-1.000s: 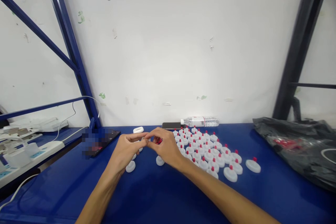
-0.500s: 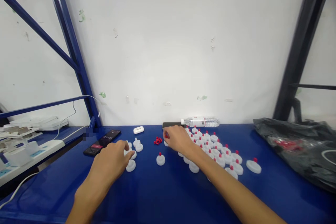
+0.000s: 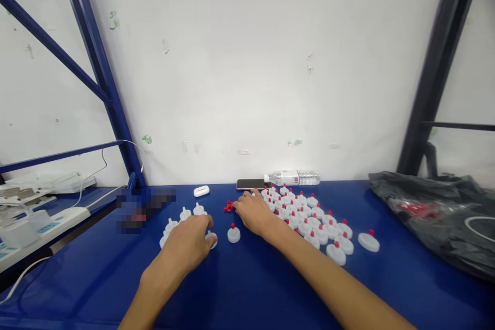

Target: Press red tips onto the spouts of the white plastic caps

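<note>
My left hand (image 3: 190,240) has its thumb and fingers around a white cap with a bare nozzle (image 3: 211,239) on the blue table. Several more bare white caps (image 3: 185,213) stand behind and left of that hand. My right hand (image 3: 252,211) reaches to a small pile of red tips (image 3: 228,207), its fingertips at the pile's right edge; whether they pinch one is too small to tell. Between the hands stands one white cap with a red tip (image 3: 233,233). Many red-tipped white caps (image 3: 312,237) stand grouped to the right of my right hand.
A phone (image 3: 247,184) and a clear bottle (image 3: 297,178) lie by the wall. A white oval case (image 3: 201,191) is at the back left. A power strip (image 3: 64,221) runs along the left, and a dark plastic bag (image 3: 436,232) lies at the right.
My left hand has moved right to a white cap, away from the other bare caps. My right hand has shifted left from the red-tipped caps to the red pile.
</note>
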`<state>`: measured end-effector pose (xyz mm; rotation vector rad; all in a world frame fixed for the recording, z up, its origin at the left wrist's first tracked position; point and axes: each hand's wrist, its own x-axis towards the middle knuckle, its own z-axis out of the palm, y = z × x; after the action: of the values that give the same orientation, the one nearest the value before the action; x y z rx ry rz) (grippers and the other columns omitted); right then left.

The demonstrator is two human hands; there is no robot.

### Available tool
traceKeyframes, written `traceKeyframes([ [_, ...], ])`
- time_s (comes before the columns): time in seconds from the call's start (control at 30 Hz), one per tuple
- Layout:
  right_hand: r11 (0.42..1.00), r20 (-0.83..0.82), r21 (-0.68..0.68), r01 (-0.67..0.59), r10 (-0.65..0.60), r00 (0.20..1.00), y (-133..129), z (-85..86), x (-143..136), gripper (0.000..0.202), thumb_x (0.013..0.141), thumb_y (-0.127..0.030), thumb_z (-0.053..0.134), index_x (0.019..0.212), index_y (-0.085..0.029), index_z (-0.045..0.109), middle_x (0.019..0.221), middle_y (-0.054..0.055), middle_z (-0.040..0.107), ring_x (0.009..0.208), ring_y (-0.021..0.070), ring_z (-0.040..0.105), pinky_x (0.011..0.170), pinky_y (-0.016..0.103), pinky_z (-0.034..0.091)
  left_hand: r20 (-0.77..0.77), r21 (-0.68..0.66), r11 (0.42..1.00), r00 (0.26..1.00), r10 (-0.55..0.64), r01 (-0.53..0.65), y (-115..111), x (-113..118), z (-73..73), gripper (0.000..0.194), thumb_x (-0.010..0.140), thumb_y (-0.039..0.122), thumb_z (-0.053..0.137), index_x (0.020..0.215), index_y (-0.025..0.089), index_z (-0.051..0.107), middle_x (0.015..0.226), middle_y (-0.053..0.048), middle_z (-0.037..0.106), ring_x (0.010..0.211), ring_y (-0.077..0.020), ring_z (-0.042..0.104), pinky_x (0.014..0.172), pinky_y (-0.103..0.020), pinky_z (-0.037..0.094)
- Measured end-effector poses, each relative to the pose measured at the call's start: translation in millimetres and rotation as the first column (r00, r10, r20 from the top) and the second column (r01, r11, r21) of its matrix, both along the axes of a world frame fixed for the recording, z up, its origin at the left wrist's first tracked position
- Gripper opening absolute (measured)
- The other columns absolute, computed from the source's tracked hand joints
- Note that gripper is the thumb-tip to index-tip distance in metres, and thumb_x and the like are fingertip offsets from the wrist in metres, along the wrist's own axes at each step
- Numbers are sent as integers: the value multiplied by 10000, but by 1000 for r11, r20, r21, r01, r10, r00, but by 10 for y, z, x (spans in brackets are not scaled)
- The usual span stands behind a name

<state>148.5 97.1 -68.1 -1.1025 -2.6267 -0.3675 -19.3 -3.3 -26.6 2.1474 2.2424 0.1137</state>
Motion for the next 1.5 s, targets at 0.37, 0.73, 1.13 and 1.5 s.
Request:
traceKeyframes([
  [0.37,1000,-54,-25,-14,13,998,78,3,6,164,933,-129,579,950,-153,740,900,126,761,972,264,684,955,394,365,-37,62,997,999,-39,41,89,-47,-120,280,831,187,522,1077,188,655,1044,-152,730,948,-348,689,739,-387,444],
  [0.73,862,-780,-277,-424,56,623,-13,189,-50,220,965,-315,582,997,-192,761,924,32,787,865,171,729,813,247,512,85,194,981,996,-12,-4,212,-82,-130,421,886,340,537,1215,122,683,1152,-188,705,1106,-351,640,882,-394,446],
  [1.13,662,-891,-342,-667,-2,455,48,32,-146,242,882,-361,670,943,-160,791,811,42,747,700,153,656,689,268,510,299,291,955,942,-153,62,250,-129,-137,345,878,441,562,1044,192,734,980,-123,735,921,-310,665,761,-368,438],
  [1.5,897,-891,-36,-440,171,421,-207,206,-187,185,990,-303,564,983,-223,731,945,6,746,777,141,654,749,252,474,970,125,983,193,-149,133,165,-83,111,472,788,386,776,1181,159,645,1068,-106,748,1021,-267,722,883,-360,576],
])
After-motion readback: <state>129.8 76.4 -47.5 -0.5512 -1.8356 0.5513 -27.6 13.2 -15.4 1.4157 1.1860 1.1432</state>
